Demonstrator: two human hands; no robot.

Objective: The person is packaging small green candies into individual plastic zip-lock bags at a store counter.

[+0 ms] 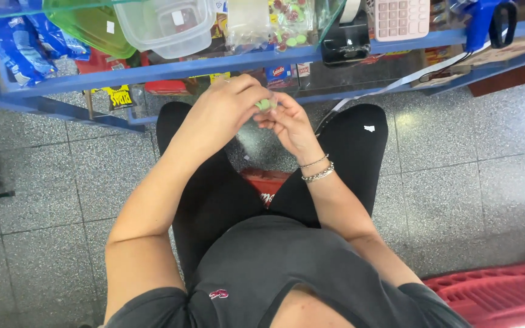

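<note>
I sit looking down at my lap in black trousers. My left hand (pixel 226 112) and my right hand (pixel 290 124) meet above my knees. Between their fingertips is a small pale green piece (pixel 265 104), pinched from both sides. What exactly the piece is, I cannot tell. My right wrist wears two thin bracelets (pixel 317 169). A red crate (pixel 265 182) shows between my legs under the hands.
A blue-framed glass counter (pixel 214 64) runs across the top, holding a green lid, clear plastic containers (pixel 165 27), a candy bag, a black tape dispenser (pixel 346 39) and a pink calculator (pixel 401 18). Snack packets lie below it. Another red crate (pixel 499 294) stands at lower right on the speckled tile floor.
</note>
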